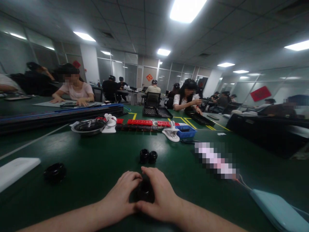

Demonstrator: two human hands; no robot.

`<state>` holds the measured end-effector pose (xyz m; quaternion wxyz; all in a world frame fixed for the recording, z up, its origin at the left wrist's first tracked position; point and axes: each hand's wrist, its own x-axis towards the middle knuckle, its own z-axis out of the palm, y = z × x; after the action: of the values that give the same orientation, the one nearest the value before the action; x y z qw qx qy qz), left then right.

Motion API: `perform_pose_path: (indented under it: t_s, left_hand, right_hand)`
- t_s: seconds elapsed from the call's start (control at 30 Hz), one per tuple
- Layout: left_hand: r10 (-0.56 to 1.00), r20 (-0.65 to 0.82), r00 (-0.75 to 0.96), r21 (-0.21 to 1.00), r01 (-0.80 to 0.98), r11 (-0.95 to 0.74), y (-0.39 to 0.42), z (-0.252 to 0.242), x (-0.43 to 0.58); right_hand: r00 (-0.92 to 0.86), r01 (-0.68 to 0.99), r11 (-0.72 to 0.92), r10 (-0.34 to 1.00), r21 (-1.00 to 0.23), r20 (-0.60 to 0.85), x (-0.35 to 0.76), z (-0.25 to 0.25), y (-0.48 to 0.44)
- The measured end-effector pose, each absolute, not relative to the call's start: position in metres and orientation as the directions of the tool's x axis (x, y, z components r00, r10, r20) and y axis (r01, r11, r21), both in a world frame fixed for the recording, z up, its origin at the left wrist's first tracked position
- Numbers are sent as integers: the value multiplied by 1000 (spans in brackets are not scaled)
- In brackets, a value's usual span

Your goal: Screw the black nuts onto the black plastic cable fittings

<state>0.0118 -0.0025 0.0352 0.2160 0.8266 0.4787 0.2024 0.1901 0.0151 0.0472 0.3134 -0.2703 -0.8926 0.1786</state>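
Observation:
On the green table right in front of me, my left hand [122, 195] and my right hand [163, 195] curl around a glossy black round part [145, 192] from both sides. Their fingers partly hide it, and its exact kind does not show. Just beyond my fingertips stand two similar black ring-shaped parts, a larger one [144, 155] and a smaller one [153, 156], side by side. A wider black ring-shaped part [55, 172] lies apart to the left.
A white device [18, 170] lies at left, a light-blue case [280, 207] with a cable at right. Farther back are a metal bowl [88, 126], white clamps [172, 131], red strips [140, 122] and a blue bin [186, 131]. Other people sit across the table.

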Motion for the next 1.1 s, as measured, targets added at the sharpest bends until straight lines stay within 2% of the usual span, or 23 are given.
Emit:
perform_pose_path:
  t_s: [0.07,0.13,0.33,0.4,0.57,0.67,0.8,0.93,1.0,1.1]
  left_hand:
    - [879,130,460,549,705,-450,-2,34,12]
    - [882,134,452,552,705,-445,-2,35,12]
    - [876,139,462,569,686,-453,-5,43,12]
    - [873,144,466,566,685,-459,-6,44,12]
    - [871,162,465,569,677,-467,-7,45,13]
    - [877,151,457,566,687,-456,-7,45,13]
    - [877,140,460,565,690,-452,-6,44,13]
    - [876,159,456,561,688,-460,-5,42,13]
    - [872,155,464,557,689,-465,-4,41,12]
    - [873,142,466,553,694,-461,-3,39,11]
  right_hand:
    - [-631,427,743,653,-516,419,189,47,15]
    - [-628,402,745,647,-533,432,190,47,14]
    - [-664,192,873,452,-448,596,193,48,14]
    - [-662,215,878,453,-427,598,193,48,15]
    - [-597,398,792,607,-464,525,191,46,15]
    - [-601,450,748,658,-489,454,190,47,15]
    - [-672,325,798,573,-508,470,192,50,15]
    - [-703,200,880,435,-431,563,196,53,14]
    - [-680,238,879,454,-412,576,195,51,15]
    - [-645,350,830,550,-435,531,192,48,16]
